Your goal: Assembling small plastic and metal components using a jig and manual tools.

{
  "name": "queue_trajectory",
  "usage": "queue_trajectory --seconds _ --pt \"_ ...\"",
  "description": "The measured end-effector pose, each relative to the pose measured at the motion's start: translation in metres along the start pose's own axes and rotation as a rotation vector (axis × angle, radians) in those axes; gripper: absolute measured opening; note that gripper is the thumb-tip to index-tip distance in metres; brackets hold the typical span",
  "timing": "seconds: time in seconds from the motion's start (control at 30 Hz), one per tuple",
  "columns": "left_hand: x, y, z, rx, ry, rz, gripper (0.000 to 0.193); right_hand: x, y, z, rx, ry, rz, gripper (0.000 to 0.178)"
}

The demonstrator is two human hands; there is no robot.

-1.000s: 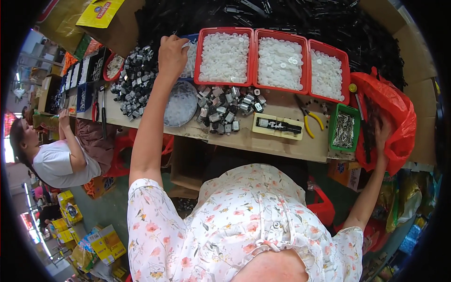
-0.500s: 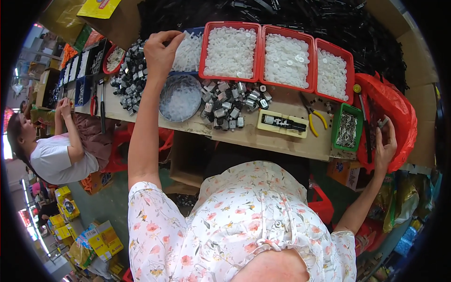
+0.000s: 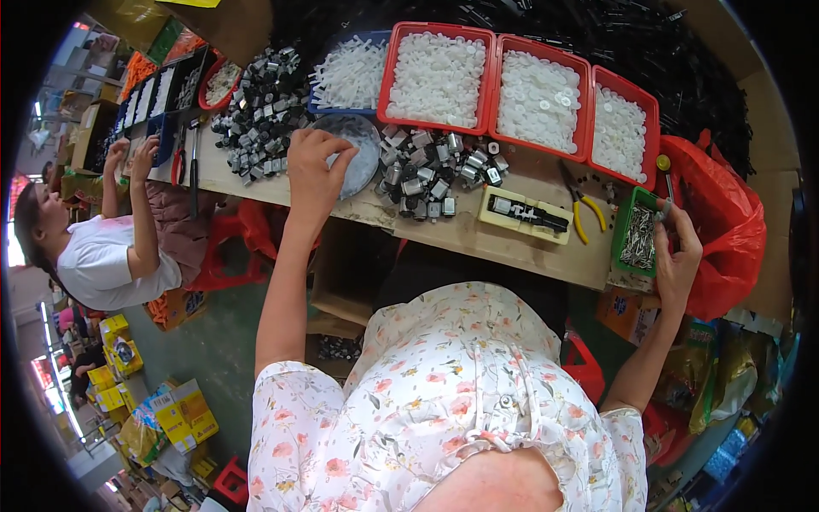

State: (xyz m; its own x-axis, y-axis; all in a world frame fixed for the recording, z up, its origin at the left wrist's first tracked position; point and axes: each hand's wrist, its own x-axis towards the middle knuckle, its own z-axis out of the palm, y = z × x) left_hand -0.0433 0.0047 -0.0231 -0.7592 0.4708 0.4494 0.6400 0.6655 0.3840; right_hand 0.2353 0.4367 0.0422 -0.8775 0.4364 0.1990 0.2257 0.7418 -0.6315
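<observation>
My left hand (image 3: 321, 177) is over the near left rim of a round tray (image 3: 372, 182) of translucent pieces. Its thumb and fingers are pinched together; whatever they hold is too small to make out. At the right, my right hand (image 3: 680, 256) pinches a small grey part (image 3: 663, 210) above the edge of a green tray (image 3: 621, 224) of thin metal pins. In the middle lies a pale yellow fixture (image 3: 522, 234) with a black and silver assembly (image 3: 527, 213) in it. Small metal motors (image 3: 426, 183) are heaped behind the fixture, to its left.
Red trays (image 3: 493, 128) of white plastic parts and a blue tray (image 3: 341, 109) of white sticks line the back. Yellow-handled pliers (image 3: 581, 218) lie by the fixture. A red plastic bag (image 3: 734, 239) hangs at the right. Another person (image 3: 102, 247) sits at the left.
My left hand has come down and nearer, from the blue tray to the round tray. My right hand has moved left from the red bag to the green tray, still holding the small grey part.
</observation>
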Motion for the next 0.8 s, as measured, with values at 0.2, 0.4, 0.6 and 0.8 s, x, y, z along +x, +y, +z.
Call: queue_trajectory --seconds 0.2,0.4,0.6,0.8 --pt "0.011 0.021 -0.014 -0.095 0.030 -0.068 0.009 0.004 -0.031 0.016 0.027 -0.011 -0.070 0.030" --pt "-0.005 0.007 -0.005 -0.027 0.011 -0.044 0.007 0.011 -0.062 0.045 0.065 -0.060 -0.185 0.032" --pt "-0.009 0.016 -0.012 -0.049 0.030 -0.044 0.007 0.014 -0.066 0.054 0.055 -0.088 -0.226 0.031" --pt "0.003 0.057 -0.020 -0.454 0.137 -0.233 0.009 0.008 -0.088 0.075 0.201 -0.105 -0.168 0.032"
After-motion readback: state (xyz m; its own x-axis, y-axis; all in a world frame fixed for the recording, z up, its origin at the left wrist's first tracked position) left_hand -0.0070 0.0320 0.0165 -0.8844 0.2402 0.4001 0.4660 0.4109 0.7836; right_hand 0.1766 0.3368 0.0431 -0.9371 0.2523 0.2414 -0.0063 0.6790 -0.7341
